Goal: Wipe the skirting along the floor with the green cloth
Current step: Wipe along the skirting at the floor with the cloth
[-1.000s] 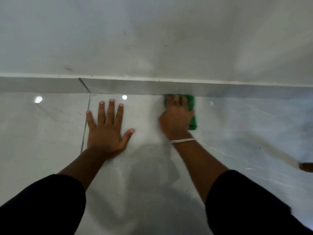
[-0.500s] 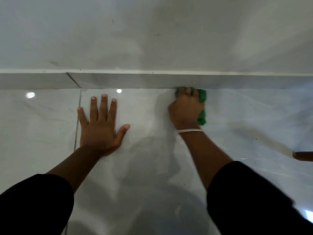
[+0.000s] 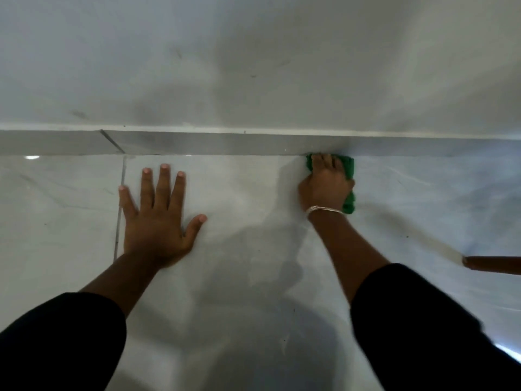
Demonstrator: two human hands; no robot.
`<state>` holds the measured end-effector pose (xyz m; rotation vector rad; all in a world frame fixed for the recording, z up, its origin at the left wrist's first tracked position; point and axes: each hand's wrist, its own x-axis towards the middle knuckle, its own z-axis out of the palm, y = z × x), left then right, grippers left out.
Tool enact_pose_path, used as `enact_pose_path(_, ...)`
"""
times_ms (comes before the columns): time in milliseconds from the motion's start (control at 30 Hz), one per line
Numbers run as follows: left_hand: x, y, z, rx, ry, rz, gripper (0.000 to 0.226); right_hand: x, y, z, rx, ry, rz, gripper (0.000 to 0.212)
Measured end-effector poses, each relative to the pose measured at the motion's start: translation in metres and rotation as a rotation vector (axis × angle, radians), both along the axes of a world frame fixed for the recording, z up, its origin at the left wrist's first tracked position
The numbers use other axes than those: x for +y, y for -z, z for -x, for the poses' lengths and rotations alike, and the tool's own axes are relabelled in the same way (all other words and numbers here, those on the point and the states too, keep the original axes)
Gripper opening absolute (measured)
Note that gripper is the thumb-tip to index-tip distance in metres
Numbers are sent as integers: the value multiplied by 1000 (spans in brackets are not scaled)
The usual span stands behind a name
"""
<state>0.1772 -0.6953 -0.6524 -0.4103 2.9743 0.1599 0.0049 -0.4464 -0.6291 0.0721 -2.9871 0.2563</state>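
A grey skirting runs left to right across the view, between the pale wall above and the glossy floor below. My right hand grips the bunched green cloth and presses it against the foot of the skirting, right of centre. Most of the cloth is hidden under the fingers; green shows at the fingertips and beside the wrist. My left hand lies flat on the floor tiles with its fingers spread, well short of the skirting and holding nothing.
A brown wooden leg or handle sticks in from the right edge, low over the floor. A dark tile joint runs beside my left hand. The skirting has a slanted seam at the left.
My right hand has slid the green cloth rightward along the base of the skirting. My left hand has stayed planted on the floor.
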Motion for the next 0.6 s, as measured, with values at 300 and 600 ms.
enact_pose_path(300, -1, -3, 0, -14, -13, -11, 92, -106, 4, -55, -66, -530, 98, 56)
enact_pose_path(600, 0, 0, 1, -2, -14, -12, 90, 28, -2, 13, -24, 125, 61, 58)
